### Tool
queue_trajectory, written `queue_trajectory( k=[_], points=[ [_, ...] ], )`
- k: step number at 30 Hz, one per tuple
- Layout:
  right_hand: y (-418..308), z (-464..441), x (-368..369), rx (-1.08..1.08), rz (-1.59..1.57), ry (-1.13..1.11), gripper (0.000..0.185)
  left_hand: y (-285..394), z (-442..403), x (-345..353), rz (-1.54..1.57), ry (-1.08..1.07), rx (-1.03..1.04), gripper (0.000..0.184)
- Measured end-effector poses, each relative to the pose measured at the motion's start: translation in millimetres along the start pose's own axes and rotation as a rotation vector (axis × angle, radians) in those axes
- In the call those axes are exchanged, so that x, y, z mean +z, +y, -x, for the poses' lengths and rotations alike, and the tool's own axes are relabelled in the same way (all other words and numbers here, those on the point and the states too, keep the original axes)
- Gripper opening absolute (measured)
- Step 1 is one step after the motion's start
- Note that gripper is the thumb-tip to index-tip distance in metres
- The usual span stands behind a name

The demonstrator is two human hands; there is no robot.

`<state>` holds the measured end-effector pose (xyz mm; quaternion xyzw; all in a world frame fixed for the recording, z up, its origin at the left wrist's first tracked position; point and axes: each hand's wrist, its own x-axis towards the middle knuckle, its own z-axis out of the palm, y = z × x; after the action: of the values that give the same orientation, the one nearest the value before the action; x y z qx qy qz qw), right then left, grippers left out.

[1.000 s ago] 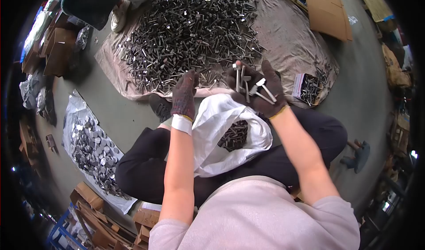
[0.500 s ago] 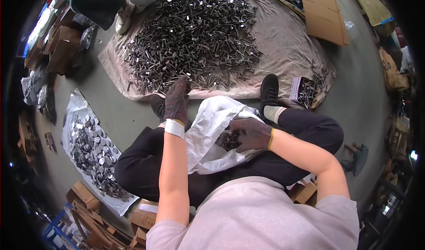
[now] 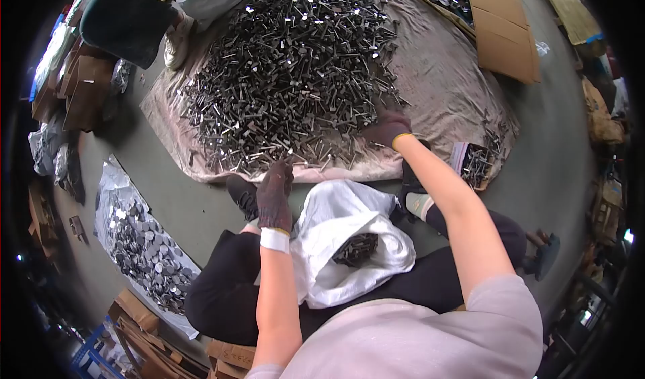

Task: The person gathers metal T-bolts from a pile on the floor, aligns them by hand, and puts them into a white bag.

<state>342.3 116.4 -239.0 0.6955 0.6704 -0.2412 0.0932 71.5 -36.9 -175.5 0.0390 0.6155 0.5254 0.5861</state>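
A large heap of dark T-shaped metal pieces (image 3: 295, 77) lies on a pale cloth (image 3: 437, 77). My gloved right hand (image 3: 388, 129) reaches down to the right front edge of the heap, its fingers apart at the pieces; the fingertips are partly hidden. Near the front edge of the cloth, my gloved left hand (image 3: 275, 194) points upward with its fingers together; whatever they hold is too small to make out. A white woven sack (image 3: 329, 271) rests on my lap between my legs. Its mouth is rolled open, with dark metal pieces (image 3: 358, 248) inside.
On the left floor, round metal discs (image 3: 151, 251) lie on a plastic sheet (image 3: 111, 177). A small box of metal pieces (image 3: 476, 165) stands by my right foot. Cardboard (image 3: 500, 30) lies at the upper right. Another person's shoe (image 3: 177, 43) is at the upper left.
My right hand has left the sack's mouth and moved forward to the heap. The sack's opening now shows the pieces inside. My left hand stays near the cloth's edge while the view has shifted.
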Motion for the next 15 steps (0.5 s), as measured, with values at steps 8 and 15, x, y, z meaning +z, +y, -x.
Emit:
queue_trajectory(
  k=[8, 15],
  points=[
    [-55, -95, 15, 0.005, 0.059, -0.068, 0.115, -13, -33, -2, -0.072, -0.027, 0.013, 0.052],
    [-25, -96, 70, -0.223, -0.121, 0.39, 0.067, -29, -52, 9, -0.085, -0.064, -0.015, 0.062]
  ],
)
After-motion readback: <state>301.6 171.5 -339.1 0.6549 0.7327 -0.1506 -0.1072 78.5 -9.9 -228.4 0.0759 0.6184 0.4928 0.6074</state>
